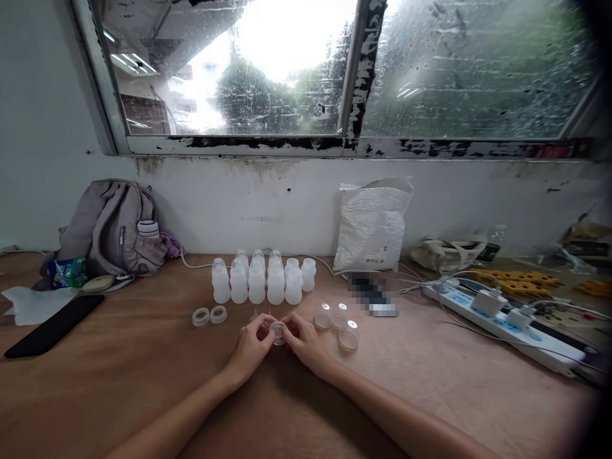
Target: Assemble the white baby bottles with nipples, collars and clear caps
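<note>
My left hand [254, 342] and my right hand [306, 341] meet in front of me, both closed on one small translucent ring [278, 328]. Behind them stand several white bottles [257, 285] in rows, most topped with clear domes and a few at the right open-topped. Two pale rings [201, 317] lie left of my hands. To the right are several clear round caps [348, 340] on the brown table. Small clear pieces, partly hidden by my fingers, lie just behind my left hand.
A grey backpack [119, 229] leans on the wall at the left, near a black flat case [54, 326]. A silvery bag [373, 226] stands behind a blurred dark object. On the right, a white power strip [504, 322] trails cables across the table [430, 395].
</note>
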`<state>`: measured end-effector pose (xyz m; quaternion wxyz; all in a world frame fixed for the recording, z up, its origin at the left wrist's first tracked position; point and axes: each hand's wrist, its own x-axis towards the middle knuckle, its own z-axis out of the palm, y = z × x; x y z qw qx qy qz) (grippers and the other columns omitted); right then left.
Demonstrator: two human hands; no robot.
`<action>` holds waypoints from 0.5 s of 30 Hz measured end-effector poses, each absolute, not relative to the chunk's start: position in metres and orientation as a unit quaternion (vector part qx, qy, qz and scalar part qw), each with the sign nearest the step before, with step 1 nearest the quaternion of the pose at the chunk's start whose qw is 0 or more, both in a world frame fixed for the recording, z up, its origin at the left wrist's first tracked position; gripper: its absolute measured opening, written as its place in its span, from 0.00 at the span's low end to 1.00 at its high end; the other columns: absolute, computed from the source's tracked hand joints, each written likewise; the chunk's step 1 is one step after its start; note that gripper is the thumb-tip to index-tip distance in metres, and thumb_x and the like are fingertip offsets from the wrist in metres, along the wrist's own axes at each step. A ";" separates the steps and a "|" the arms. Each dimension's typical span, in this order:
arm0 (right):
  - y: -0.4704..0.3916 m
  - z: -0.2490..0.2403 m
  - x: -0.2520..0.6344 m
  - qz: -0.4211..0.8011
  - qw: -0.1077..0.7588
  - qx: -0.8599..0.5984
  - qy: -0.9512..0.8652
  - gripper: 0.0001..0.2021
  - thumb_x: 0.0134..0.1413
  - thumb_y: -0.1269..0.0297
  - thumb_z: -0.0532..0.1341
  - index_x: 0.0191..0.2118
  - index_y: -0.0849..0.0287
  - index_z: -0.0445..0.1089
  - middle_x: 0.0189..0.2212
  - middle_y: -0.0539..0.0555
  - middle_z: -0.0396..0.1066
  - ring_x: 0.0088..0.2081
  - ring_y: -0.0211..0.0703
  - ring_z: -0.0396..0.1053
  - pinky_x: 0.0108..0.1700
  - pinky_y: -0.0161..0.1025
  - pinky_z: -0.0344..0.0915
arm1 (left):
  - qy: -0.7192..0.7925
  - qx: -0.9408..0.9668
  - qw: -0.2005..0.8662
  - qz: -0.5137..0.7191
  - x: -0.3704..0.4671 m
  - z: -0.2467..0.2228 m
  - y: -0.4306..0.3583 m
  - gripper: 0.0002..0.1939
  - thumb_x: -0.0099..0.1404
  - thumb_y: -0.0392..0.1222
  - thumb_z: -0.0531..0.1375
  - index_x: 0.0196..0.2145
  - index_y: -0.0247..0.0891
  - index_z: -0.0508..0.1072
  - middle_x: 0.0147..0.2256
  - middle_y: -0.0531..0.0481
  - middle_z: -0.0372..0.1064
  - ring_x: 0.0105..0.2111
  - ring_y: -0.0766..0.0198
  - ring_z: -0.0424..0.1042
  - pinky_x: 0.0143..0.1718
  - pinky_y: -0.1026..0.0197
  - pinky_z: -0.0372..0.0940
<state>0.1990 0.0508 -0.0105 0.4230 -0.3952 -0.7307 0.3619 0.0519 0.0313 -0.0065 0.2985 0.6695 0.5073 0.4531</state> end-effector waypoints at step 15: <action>0.045 -0.004 0.200 0.321 0.421 -0.388 -0.755 0.06 0.53 0.65 0.54 0.31 0.61 0.65 0.21 0.48 0.64 0.22 0.34 0.60 0.23 0.31 0.57 | 0.500 0.676 0.281 0.462 0.054 -0.008 0.027 0.07 0.58 0.43 0.53 0.32 0.37 0.67 0.23 0.53 0.67 0.23 0.66 0.67 0.24 0.67 0.62</action>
